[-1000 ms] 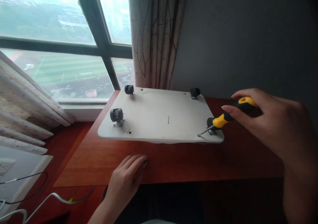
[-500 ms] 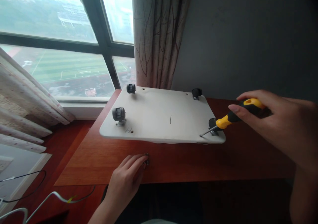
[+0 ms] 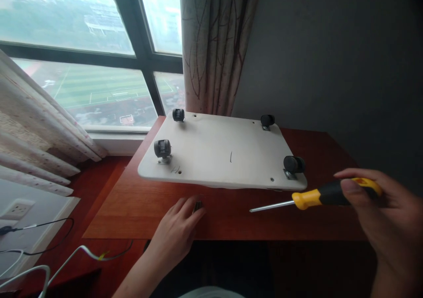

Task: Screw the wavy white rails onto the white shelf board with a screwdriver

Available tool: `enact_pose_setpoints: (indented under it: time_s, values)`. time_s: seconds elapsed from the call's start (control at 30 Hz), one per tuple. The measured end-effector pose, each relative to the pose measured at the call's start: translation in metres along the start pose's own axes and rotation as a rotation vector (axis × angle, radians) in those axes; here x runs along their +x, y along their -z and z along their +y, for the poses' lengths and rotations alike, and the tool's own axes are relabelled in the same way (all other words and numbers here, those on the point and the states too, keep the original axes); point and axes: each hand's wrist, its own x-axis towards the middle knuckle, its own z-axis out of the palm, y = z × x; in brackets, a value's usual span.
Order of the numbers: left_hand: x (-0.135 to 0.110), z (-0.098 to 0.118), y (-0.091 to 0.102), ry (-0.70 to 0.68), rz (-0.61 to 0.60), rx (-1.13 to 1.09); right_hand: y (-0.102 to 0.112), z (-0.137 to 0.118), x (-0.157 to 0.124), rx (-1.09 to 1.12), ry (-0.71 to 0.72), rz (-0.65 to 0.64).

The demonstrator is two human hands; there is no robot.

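Note:
My right hand (image 3: 380,201) is closed round the black and yellow handle of a screwdriver (image 3: 307,199). Its metal tip points left, above the table and apart from the white board. My left hand (image 3: 180,221) rests on the wooden table, fingers pinched on small metal screws (image 3: 197,206) that are partly hidden. Behind both hands the white board (image 3: 211,143) lies flat. Black casters (image 3: 162,149) on metal plates stand up at its corners, one of them the near right caster (image 3: 293,164). A screw head (image 3: 272,179) shows in the board's near right hole.
The reddish wooden table (image 3: 125,214) carries the board. A large window (image 3: 109,86) and curtains (image 3: 214,46) are behind and to the left. White and black cables (image 3: 66,265) hang low at the left by a wall socket (image 3: 18,209).
The screwdriver tip has left the screw at the board's near right and come down toward me and left. My left fingers have closed on the small screws. The view has shifted slightly.

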Motion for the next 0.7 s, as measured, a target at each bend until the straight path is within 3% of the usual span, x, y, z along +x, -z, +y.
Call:
enact_pose_setpoints:
  time_s: [0.1,0.17,0.7]
  values:
    - [0.005,0.000,0.001,-0.010,-0.050,0.034,-0.006,-0.017,-0.010,0.113,-0.218,0.031]
    - [0.007,-0.001,0.003,-0.009,-0.059,0.044,-0.010,-0.020,-0.014,0.172,-0.264,0.009]
    - [0.017,-0.001,-0.003,-0.017,-0.105,0.006,-0.031,-0.004,-0.039,0.276,-0.271,-0.089]
